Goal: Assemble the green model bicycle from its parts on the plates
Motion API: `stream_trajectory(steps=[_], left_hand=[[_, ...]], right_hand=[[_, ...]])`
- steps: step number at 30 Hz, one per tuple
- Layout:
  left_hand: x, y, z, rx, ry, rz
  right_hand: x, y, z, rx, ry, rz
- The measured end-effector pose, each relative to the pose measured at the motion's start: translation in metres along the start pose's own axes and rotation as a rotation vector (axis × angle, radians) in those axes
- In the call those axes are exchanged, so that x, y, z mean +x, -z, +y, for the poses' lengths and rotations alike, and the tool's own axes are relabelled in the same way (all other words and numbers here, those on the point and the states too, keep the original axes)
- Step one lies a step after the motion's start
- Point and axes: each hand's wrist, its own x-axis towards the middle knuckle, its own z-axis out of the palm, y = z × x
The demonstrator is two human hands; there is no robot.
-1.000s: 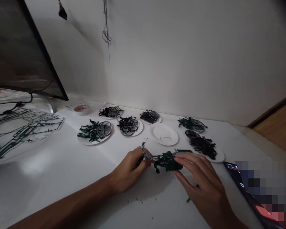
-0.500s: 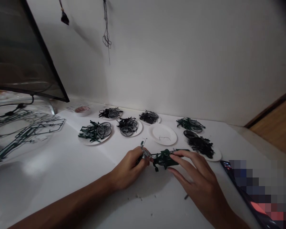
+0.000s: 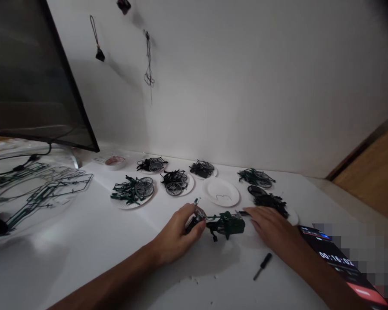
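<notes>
My left hand (image 3: pixel 184 230) is closed around the silvery end of a green model assembly (image 3: pixel 228 224), with the thumb and index finger pinching it. The assembly's dark green body points right, just above the white table. At its right end my right hand (image 3: pixel 267 221) has its fingers close together by a thin dark piece; the fingertips partly hide what they hold. A small black screwdriver (image 3: pixel 263 266) lies below my right hand. Beyond the hands is a white plate (image 3: pixel 221 192) with a thin bent wire.
Plates with black and green model bicycle parts (image 3: pixel 136 189) stand along the back. Part frames (image 3: pixel 51 193) lie at the left under a monitor (image 3: pixel 35 77). A roll of tape (image 3: pixel 114 161) sits behind. A phone (image 3: pixel 334 256) showing a timer is at the right, near my forearm.
My right hand has moved from the assembly's middle to its right end, with fingers closer together. The screwdriver now shows fully. The camera view has tilted up slightly.
</notes>
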Motion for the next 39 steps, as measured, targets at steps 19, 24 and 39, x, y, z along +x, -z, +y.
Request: stream_trajectory(steps=[19,24,39], left_hand=[[0.033,0.003,-0.006,-0.071,-0.03,0.179],[0.092,0.002,-0.019,-0.088,-0.107,0.244],[0.169,-0.022,-0.07,-0.034,-0.099,0.337]], right_hand=[[-0.011,0.032,0.0,0.447,-0.456,-0.065],[0.022,0.035,0.017,0.62,-0.579,-0.052],[0.106,-0.018,0.034,0.627,-0.948,-0.177]])
